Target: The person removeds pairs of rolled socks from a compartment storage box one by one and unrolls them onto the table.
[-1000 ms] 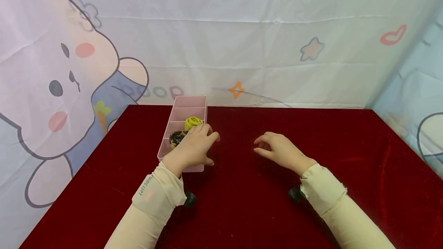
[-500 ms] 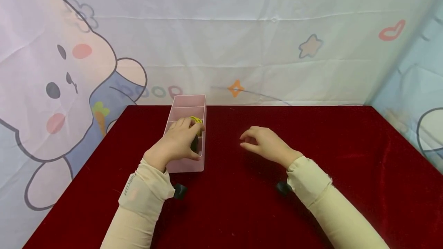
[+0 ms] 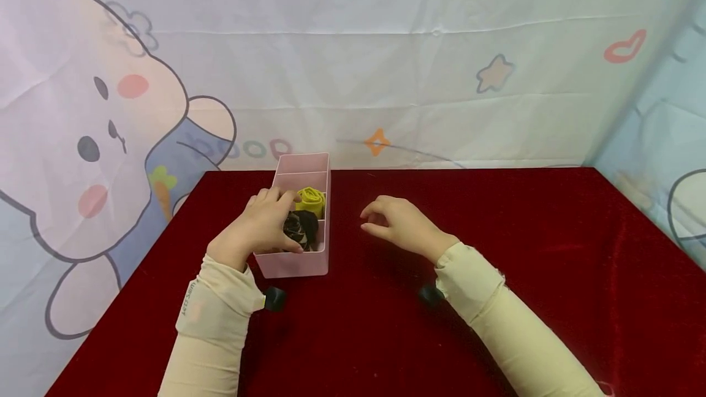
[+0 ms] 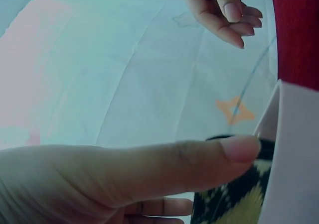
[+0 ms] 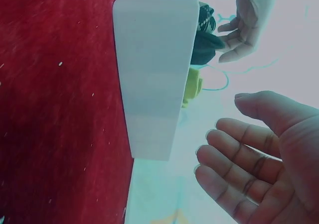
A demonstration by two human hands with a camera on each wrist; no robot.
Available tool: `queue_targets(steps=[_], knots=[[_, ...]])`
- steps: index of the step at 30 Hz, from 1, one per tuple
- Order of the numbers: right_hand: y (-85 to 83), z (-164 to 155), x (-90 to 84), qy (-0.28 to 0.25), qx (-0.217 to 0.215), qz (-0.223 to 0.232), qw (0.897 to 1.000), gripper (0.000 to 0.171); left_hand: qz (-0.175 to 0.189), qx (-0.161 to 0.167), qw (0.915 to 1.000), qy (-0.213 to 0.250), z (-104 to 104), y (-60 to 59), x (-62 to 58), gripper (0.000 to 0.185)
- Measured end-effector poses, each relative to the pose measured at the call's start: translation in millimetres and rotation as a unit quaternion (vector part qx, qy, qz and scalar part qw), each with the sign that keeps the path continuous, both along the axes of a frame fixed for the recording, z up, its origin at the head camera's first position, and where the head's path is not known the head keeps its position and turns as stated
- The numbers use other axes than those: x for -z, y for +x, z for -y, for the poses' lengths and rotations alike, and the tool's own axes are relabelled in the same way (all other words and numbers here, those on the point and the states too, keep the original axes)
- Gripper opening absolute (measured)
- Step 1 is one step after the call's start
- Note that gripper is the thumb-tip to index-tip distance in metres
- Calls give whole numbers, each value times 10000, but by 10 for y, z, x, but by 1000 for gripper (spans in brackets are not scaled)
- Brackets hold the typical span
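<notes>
A long pink divided box (image 3: 295,266) stands on the table left of centre. Its nearest compartment holds a rolled black cloth with a tan pattern (image 3: 300,229), and behind that sits a rolled yellow cloth (image 3: 312,202). My left hand (image 3: 255,228) hovers over the box's left side, thumb (image 4: 239,148) by the near rim and fingers spread loosely beside the black cloth. Between thumb and fingertips there is a wide gap in the right wrist view. My right hand (image 3: 406,225) hangs in the air right of the box, fingers loosely bent, holding nothing.
Dark red velvet (image 3: 496,299) covers the table. A pale cartoon-print curtain (image 3: 408,78) hangs close behind its back edge, and another printed panel (image 3: 673,115) stands along the right side. Dividers cross the box between its compartments.
My left hand has moved left, away from over the cloths, uncovering the black one, which now sits further right in its compartment. My right hand has drifted left toward the box.
</notes>
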State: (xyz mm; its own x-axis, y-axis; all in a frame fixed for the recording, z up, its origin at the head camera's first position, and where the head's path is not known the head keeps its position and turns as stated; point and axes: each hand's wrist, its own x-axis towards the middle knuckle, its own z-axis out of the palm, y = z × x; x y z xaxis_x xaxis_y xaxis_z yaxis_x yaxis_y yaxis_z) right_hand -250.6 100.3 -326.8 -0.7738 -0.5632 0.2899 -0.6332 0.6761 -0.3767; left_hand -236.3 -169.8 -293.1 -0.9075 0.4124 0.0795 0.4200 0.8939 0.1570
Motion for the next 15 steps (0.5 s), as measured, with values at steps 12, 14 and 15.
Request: queue_targets(steps=[12, 14, 15], knots=[[-62, 397, -88, -107, -94, -442, 9989, 25, 431, -323, 9985, 75, 244, 11, -67, 69], [-71, 467, -106, -111, -104, -469, 9988, 27, 563, -348, 9978, 75, 270, 12, -79, 66], [-75, 500, -114, -101, -105, -457, 9989, 28, 602, -344, 9976, 59, 281, 11, -82, 65]])
